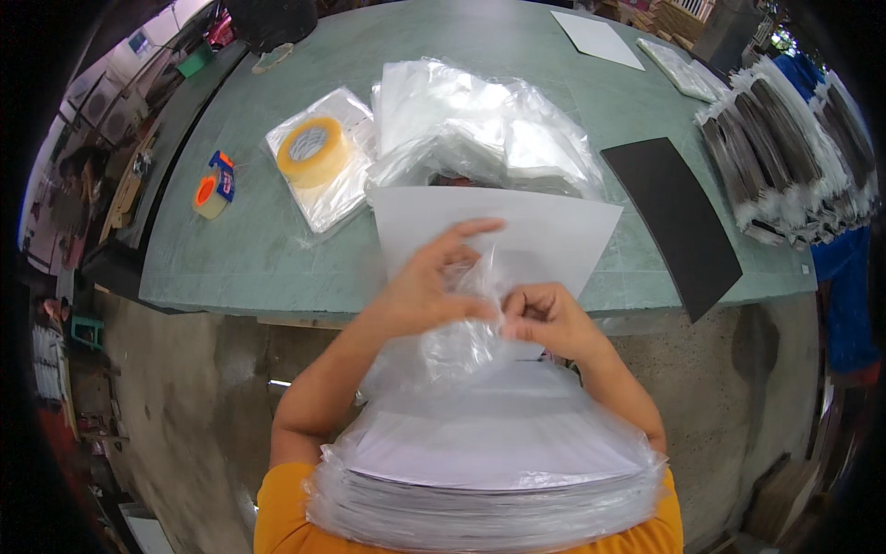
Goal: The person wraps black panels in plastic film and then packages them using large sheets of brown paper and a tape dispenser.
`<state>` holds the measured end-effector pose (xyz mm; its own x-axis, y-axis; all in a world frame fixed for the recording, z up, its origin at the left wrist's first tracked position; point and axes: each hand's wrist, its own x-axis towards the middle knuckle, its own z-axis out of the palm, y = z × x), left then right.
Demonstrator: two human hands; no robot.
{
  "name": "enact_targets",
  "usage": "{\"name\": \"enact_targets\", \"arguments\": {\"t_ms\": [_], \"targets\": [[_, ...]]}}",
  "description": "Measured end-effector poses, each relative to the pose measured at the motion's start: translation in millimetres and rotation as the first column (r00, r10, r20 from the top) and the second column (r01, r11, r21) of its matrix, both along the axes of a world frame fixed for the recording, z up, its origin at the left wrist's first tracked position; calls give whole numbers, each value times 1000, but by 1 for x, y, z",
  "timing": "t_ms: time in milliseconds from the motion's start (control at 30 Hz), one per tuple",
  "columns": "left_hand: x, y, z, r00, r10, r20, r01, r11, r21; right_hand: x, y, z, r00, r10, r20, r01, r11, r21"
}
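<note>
Clear plastic bag film (461, 346) is bunched between my two hands at the near table edge. My left hand (429, 286) has its index finger stretched out and its thumb low, with film gathered inside its grasp; motion blurs it slightly. Closed in a pinch, my right hand (552, 319) grips the film from the other side. Behind both hands a white sheet (554, 222) leans up, its lower part hidden by hands and plastic. Against my body rests a thick stack of plastic-wrapped white sheets (498, 452).
Loose clear bags (461, 102) lie beyond the white sheet. To their left, a tape roll (314, 152) sits on a plastic-wrapped pack (323, 208), near a tape dispenser (214, 186). At right are a black board (678, 222) overhanging the table edge and wrapped dark stacks (775, 148).
</note>
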<state>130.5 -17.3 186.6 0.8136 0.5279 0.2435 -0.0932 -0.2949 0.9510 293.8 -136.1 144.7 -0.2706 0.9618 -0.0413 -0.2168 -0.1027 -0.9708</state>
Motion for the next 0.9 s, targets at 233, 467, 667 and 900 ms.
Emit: {"name": "enact_targets", "arguments": {"t_ms": [233, 467, 667, 900], "targets": [[-16, 2, -6, 982, -137, -129, 103, 965, -239, -2, -23, -8, 997, -31, 67, 31, 999, -9], [-12, -8, -14, 994, 28, -108, -2, 972, 234, -2, -16, 27, 935, -277, 221, 321, 927, -197], [-10, -25, -5, 942, 163, -292, -154, 987, 54, -8, -18, 3, 855, -459, -241, 321, 833, -450], [-54, 8, -36, 879, 225, -421, -319, 933, -168, 23, -47, -12, 767, -446, -462, 259, 873, -414]]}}
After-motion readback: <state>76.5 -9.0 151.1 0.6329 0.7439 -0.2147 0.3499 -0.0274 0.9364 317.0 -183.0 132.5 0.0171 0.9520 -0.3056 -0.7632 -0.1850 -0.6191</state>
